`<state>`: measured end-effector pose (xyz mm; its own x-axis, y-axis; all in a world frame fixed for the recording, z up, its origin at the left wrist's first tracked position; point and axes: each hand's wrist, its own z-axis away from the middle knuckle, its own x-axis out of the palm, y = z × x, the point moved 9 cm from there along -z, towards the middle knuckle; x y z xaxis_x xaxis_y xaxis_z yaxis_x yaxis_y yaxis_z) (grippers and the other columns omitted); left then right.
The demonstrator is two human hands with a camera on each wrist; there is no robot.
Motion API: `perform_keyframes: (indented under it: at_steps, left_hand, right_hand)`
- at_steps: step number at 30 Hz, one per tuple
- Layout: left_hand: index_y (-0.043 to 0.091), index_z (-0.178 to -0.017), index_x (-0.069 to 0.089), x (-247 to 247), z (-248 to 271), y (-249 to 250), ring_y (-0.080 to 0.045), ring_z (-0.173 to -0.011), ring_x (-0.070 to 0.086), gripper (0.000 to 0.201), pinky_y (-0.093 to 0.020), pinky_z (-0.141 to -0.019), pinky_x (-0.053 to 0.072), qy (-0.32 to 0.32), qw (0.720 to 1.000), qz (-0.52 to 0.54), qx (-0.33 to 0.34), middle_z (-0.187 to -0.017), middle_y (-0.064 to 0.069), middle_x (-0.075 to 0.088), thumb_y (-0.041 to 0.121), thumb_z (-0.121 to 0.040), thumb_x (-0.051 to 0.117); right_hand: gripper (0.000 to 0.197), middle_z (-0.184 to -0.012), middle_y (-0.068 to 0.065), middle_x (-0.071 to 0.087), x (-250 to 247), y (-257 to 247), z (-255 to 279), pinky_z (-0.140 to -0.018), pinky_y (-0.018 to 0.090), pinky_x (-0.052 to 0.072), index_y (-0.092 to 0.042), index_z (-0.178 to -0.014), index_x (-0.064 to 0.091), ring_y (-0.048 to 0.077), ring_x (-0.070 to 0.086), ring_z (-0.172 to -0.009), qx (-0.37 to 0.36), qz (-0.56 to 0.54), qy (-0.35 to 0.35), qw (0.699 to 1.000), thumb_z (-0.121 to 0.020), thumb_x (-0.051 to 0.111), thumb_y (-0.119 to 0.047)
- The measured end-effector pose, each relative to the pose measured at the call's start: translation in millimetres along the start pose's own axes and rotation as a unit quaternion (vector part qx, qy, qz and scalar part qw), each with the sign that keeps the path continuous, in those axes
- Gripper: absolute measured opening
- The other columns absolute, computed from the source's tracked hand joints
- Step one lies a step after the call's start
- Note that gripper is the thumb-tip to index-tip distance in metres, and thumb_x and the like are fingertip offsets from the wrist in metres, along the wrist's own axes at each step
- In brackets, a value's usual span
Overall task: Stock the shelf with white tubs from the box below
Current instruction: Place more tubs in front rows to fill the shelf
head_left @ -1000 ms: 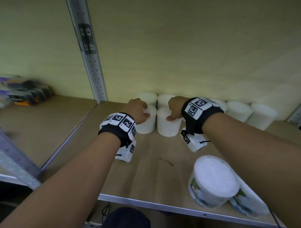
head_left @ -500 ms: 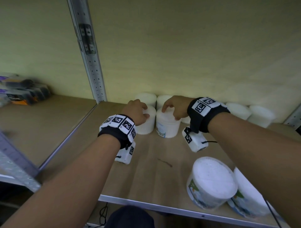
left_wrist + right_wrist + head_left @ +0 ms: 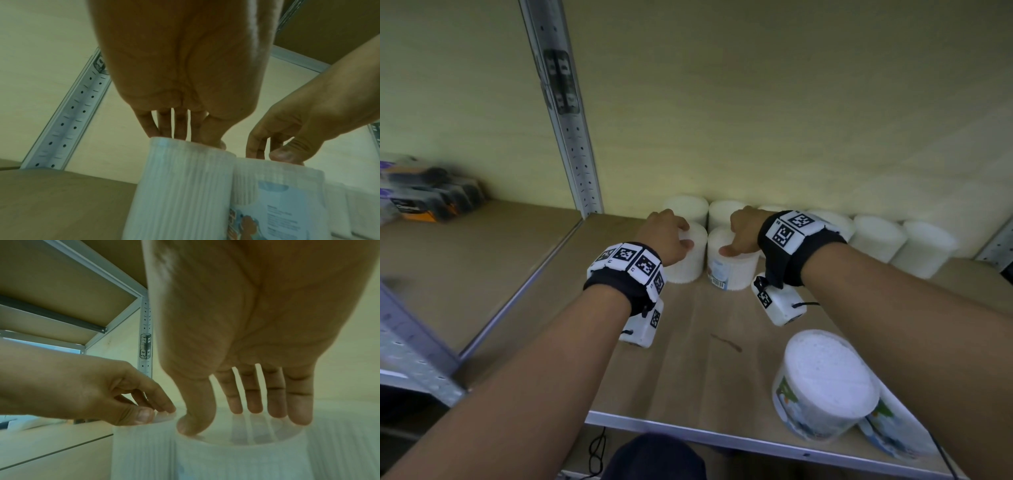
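Two small white ribbed tubs stand side by side on the wooden shelf (image 3: 688,342), in front of a back row of several like tubs (image 3: 876,236). My left hand (image 3: 685,236) grips the left tub (image 3: 688,267) from above, thumb and fingertips on its top rim (image 3: 158,412). Over the right tub (image 3: 736,270) my right hand (image 3: 736,240) holds on with the thumb on the near rim and the fingers over the far side (image 3: 236,418). This tub's printed label with a barcode faces me (image 3: 277,211). The box below is out of view.
Two larger white tubs (image 3: 825,383) with coloured labels sit at the shelf's front right edge, under my right forearm. A perforated metal upright (image 3: 575,150) divides this bay from the left bay, where dark packets (image 3: 431,202) lie. The wall is close behind the back row.
The right tub has turned under my right hand, so its label and barcode now face front. My left hand has stayed on the left tub.
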<state>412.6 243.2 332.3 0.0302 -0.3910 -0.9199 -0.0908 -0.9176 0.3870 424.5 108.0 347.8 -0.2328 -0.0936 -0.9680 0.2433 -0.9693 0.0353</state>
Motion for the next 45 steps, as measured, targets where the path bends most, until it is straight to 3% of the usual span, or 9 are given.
perform_keyframes:
  at_steps: [8,11,18,21,26,33,36,39,45]
  left_hand:
    - [0.015,-0.132,0.054,0,0,-1,-0.027,-0.129,0.040,0.043,-0.035,-0.105,0.036,-0.002,1.000,0.005,-0.003,-0.134,-0.009,0.047,0.031,-0.091,0.058]
    - [0.016,-0.133,0.053,1,1,0,-0.028,-0.128,0.039,0.043,-0.035,-0.105,0.035,-0.004,1.000,-0.006,-0.001,-0.134,-0.009,0.047,0.031,-0.092,0.056]
    - [0.014,-0.134,0.050,1,1,3,-0.028,-0.128,0.039,0.044,-0.035,-0.105,0.035,-0.017,1.000,-0.020,0.001,-0.135,-0.010,0.045,0.030,-0.093,0.055]
    - [0.014,-0.134,0.050,0,2,3,-0.029,-0.128,0.039,0.044,-0.036,-0.104,0.036,-0.019,1.000,-0.025,0.003,-0.135,-0.011,0.045,0.030,-0.093,0.055]
    - [0.014,-0.133,0.051,1,2,3,-0.029,-0.126,0.040,0.042,-0.037,-0.103,0.037,-0.012,1.000,-0.024,0.004,-0.132,-0.011,0.046,0.029,-0.093,0.054]
    - [0.014,-0.132,0.051,3,2,4,-0.031,-0.125,0.040,0.041,-0.037,-0.102,0.036,-0.012,1.000,-0.023,0.006,-0.132,-0.012,0.046,0.029,-0.094,0.053]
    - [0.015,-0.132,0.051,2,2,4,-0.031,-0.125,0.040,0.041,-0.037,-0.102,0.036,-0.010,1.000,-0.026,0.007,-0.132,-0.012,0.046,0.029,-0.094,0.054]
    - [0.015,-0.132,0.051,1,2,4,-0.030,-0.125,0.040,0.041,-0.037,-0.102,0.036,-0.010,1.000,-0.026,0.005,-0.132,-0.011,0.046,0.029,-0.094,0.054]
    - [0.015,-0.133,0.050,2,3,5,-0.029,-0.126,0.040,0.042,-0.036,-0.103,0.036,-0.014,0.999,-0.032,0.009,-0.133,-0.010,0.045,0.029,-0.094,0.053]
  right_hand:
    - [0.059,-0.140,0.012,0.048,-3,-1,6,-0.101,0.032,0.042,-0.003,-0.138,0.045,0.027,0.050,-0.126,-0.021,-0.008,-0.009,1.000,-0.089,0.064,-0.032]
    - [0.061,-0.147,0.008,0.039,-3,1,10,-0.104,0.031,0.038,-0.010,-0.143,0.039,0.025,0.043,-0.132,-0.040,-0.015,-0.016,0.999,-0.089,0.065,-0.021]
    - [0.064,-0.146,0.005,0.040,-1,0,13,-0.100,0.031,0.042,-0.023,-0.143,0.041,0.025,0.044,-0.132,-0.061,-0.045,-0.041,0.996,-0.086,0.060,0.000]
    - [0.057,-0.142,0.008,0.043,-8,3,10,-0.098,0.032,0.044,-0.019,-0.139,0.045,0.026,0.049,-0.126,-0.038,-0.063,-0.004,0.997,-0.086,0.063,-0.009]
    - [0.065,-0.133,0.016,0.054,-2,6,8,-0.101,0.036,0.044,-0.001,-0.131,0.050,0.030,0.050,-0.123,0.021,-0.020,0.000,1.000,-0.091,0.052,-0.052]
    - [0.058,-0.114,0.014,0.061,2,-3,7,-0.075,0.031,0.042,-0.001,-0.118,0.057,0.022,0.048,-0.089,0.019,0.016,0.008,1.000,-0.088,0.058,-0.050]
    - [0.059,-0.123,0.014,0.061,2,-3,6,-0.085,0.033,0.049,0.000,-0.125,0.056,0.026,0.059,-0.104,0.007,0.013,0.003,1.000,-0.087,0.063,-0.045]
    - [0.061,-0.139,0.014,0.052,-1,-2,10,-0.103,0.035,0.045,-0.001,-0.137,0.048,0.028,0.053,-0.125,-0.007,0.006,-0.012,1.000,-0.088,0.065,-0.034]
    - [0.070,-0.150,0.007,0.041,-2,0,16,-0.107,0.029,0.037,-0.013,-0.149,0.034,0.024,0.043,-0.135,-0.028,-0.005,-0.014,0.999,-0.088,0.066,-0.028]
